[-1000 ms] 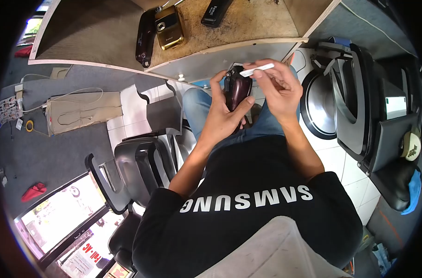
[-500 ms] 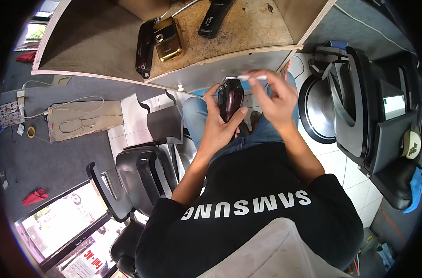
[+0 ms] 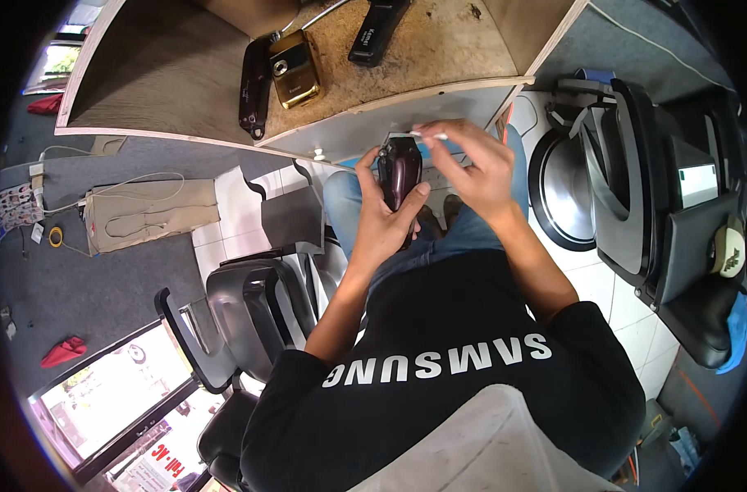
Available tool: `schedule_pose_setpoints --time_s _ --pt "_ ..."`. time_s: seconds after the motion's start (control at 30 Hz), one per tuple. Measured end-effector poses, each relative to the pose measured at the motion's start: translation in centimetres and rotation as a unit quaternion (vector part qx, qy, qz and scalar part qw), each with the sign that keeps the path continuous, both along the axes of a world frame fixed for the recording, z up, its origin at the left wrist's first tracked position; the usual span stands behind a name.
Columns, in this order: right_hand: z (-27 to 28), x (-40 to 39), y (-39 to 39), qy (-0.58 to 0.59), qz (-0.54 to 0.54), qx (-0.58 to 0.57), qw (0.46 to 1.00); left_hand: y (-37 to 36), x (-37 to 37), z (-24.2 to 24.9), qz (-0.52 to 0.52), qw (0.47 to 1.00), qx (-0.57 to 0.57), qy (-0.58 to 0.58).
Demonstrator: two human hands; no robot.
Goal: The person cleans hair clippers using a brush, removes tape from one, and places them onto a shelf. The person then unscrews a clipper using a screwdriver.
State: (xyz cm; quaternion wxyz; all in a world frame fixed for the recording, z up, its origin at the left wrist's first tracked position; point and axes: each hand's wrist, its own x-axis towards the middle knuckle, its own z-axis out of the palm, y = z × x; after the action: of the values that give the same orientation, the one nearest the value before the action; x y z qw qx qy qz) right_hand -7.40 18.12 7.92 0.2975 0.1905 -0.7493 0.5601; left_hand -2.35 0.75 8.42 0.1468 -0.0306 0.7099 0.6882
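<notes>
A dark maroon hair clipper point(image 3: 403, 170) stands nearly upright over my lap, blade end away from me. My left hand point(image 3: 381, 221) is wrapped round its body, the thumb across the near side. Between the thumb and fingers of my right hand point(image 3: 476, 168) is a thin white stick point(image 3: 435, 135), whose left end meets or nearly meets the clipper's blade. Whether it touches is too small to tell. Most of the stick is covered by my fingers.
Ahead, an open wooden shelf point(image 3: 422, 61) holds another maroon clipper point(image 3: 255, 88), a gold device point(image 3: 294, 70) and a black Kemei clipper point(image 3: 379, 31). Barber chairs stand left point(image 3: 250, 312) and right point(image 3: 677, 230). Cardboard point(image 3: 148, 215) lies at the left.
The clipper and my left hand have shifted slightly left. My right hand has moved left too, bringing the white stick along the blade end.
</notes>
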Motion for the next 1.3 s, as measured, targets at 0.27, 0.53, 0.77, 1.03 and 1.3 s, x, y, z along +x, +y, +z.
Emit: schedule_pose_setpoints --time_s 0.27,0.53,0.77,1.03,1.3 --pt "-0.1 -0.2 0.0 -0.009 0.037 -0.024 0.999 0.0 -0.2 0.3 -0.001 1.0 -0.022 -0.005" --pt "-0.8 -0.3 -0.3 -0.034 0.03 -0.027 0.999 0.3 -0.1 0.2 -0.002 1.0 -0.005 -0.015" --pt "-0.2 -0.4 -0.3 0.006 0.082 0.035 0.996 0.4 -0.4 -1.6 -0.024 0.988 -0.123 0.093" --pt "0.8 0.3 -0.2 -0.01 0.064 0.1 0.993 0.6 -0.6 -1.1 -0.027 0.96 -0.249 0.127" --pt "0.1 0.3 -0.8 -0.019 0.009 0.086 0.996 0.7 -0.5 -1.0 -0.06 0.943 -0.305 0.117"
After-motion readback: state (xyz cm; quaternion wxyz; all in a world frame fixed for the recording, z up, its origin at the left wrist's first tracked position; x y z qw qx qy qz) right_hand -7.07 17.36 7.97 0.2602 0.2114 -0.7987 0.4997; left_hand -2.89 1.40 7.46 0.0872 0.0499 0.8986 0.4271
